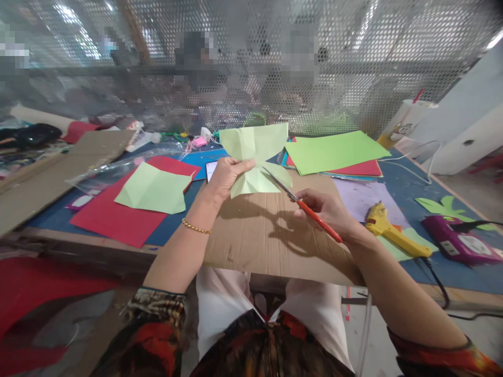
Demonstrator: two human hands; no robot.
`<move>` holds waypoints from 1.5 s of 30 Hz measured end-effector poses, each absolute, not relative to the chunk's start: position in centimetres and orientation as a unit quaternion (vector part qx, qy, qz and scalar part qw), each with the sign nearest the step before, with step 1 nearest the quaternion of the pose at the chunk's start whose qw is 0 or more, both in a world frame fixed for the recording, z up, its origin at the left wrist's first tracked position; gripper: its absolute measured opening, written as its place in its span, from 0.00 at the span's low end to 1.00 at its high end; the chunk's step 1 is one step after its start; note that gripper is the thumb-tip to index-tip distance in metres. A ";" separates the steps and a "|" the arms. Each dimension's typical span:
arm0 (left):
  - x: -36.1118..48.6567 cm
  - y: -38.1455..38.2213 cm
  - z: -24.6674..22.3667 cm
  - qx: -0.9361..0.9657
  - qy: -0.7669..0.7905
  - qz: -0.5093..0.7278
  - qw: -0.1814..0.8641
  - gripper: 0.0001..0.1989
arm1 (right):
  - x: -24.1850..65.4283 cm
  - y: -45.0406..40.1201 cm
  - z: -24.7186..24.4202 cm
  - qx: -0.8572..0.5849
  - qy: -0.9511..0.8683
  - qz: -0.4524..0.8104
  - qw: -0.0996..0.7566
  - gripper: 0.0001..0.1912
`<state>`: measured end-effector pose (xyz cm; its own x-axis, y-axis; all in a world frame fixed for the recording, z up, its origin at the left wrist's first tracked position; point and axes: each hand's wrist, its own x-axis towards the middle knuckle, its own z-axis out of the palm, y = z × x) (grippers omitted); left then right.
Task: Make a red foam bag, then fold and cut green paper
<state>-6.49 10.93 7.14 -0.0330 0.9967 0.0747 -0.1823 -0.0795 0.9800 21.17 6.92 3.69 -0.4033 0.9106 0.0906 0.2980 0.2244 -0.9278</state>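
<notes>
My left hand (227, 177) pinches a creased pale green sheet of paper (257, 144) near its narrow middle, holding it up above the cardboard. The sheet flares out above and below that waist, with curved cuts at its right side. My right hand (324, 209) grips a pair of scissors (314, 214) with orange-red handles. Their metal blades point up and left, reaching the paper beside the narrow part. Whether the blades are parted is hard to make out. Beneath both hands lies a brown cardboard sheet (251, 241), with their shadows across it.
Left of the cardboard, another pale green piece (153, 188) lies on red paper (133, 225). A phone (211, 170) is partly behind my left hand. Bright green sheets (334, 152) top a stack at right, near a yellow glue gun (396, 235), a purple power strip (459, 238) and a cup (404, 123).
</notes>
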 end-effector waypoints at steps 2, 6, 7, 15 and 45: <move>-6.5 10.9 7.1 0.466 0.438 0.568 0.518 0.17 | 21.3 7.0 3.6 -0.430 -0.710 0.445 0.337 0.32; -6.4 10.8 7.2 0.474 0.433 0.566 0.517 0.16 | 21.5 7.3 3.3 -0.434 -0.721 0.427 0.332 0.33; -6.4 10.8 7.2 0.475 0.433 0.566 0.517 0.16 | 21.5 7.4 3.2 -0.435 -0.721 0.427 0.331 0.33; -6.6 10.9 7.2 0.482 0.436 0.561 0.514 0.17 | 21.4 7.2 3.4 -0.436 -0.709 0.445 0.332 0.34; -6.2 10.5 7.3 0.489 0.461 0.542 0.505 0.18 | 20.5 6.4 5.2 -0.438 -0.710 0.442 0.329 0.32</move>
